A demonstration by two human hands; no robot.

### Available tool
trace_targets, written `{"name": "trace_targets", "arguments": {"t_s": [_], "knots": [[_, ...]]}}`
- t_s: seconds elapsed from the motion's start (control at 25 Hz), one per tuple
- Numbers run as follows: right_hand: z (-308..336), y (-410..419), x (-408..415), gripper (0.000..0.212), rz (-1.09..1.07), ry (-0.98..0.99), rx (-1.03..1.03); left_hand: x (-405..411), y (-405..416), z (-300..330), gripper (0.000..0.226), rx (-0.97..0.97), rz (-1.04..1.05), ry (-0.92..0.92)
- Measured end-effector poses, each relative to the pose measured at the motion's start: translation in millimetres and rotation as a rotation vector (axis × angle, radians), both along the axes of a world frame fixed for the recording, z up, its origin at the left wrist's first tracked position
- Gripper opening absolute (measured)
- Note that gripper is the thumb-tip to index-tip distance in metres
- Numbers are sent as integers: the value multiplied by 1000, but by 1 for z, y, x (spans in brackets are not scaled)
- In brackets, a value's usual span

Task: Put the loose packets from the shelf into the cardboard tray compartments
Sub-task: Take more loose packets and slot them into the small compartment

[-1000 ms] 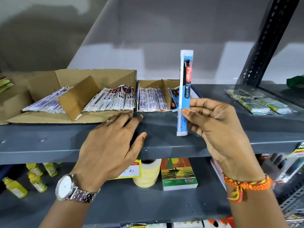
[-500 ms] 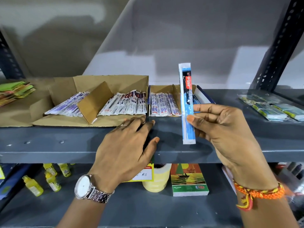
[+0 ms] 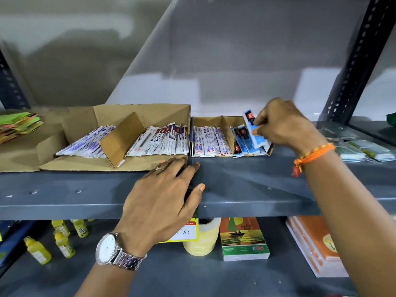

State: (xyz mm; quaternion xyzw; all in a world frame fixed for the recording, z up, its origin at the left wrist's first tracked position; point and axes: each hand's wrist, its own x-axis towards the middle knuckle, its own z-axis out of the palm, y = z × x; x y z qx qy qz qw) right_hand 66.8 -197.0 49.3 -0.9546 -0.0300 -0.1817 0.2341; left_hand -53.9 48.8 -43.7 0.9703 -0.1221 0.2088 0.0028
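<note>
My right hand [image 3: 282, 125] grips a long blue packet [image 3: 251, 125] and holds it slanted into the right compartment of a small cardboard tray [image 3: 214, 120], on top of other blue packets [image 3: 241, 142]. The tray's left compartment holds white packets [image 3: 206, 141]. A bigger cardboard tray [image 3: 137, 112] to the left, split by a slanted divider, holds white and purple packets [image 3: 85, 142] and white packets with dark print [image 3: 162, 140]. My left hand [image 3: 165, 202] lies flat on the shelf's front edge, fingers spread, holding nothing.
Loose clear packets with green contents [image 3: 364, 148] lie on the shelf at the right. Green and orange packets [image 3: 19, 123] are stacked at the far left. Below are yellow bottles [image 3: 62, 239], a tape roll [image 3: 203, 239], a price tag and booklets [image 3: 244, 239]. A perforated upright [image 3: 353, 61] stands at the right.
My right hand moved forward from in front of the shelf and tipped the blue packet from upright down into the small tray's right compartment. My left hand stayed on the shelf edge.
</note>
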Motion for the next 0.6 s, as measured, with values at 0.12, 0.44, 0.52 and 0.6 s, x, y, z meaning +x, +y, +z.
{"name": "trace_targets", "arguments": {"t_s": [0.12,0.44,0.52,0.6], "knots": [[-4,14,19,32,23,55,-131,-1,0,0,58,-8,-5,0],[-21,17,34,24,0,40,-301,-1,-1,-1,62,-16,-4,-1],[-23,17,34,28,-8,38,-326,-1,-1,-1,63,-19,-7,-1],[-24,17,34,31,-12,41,-338,0,-1,-1,64,-18,-10,1]]}}
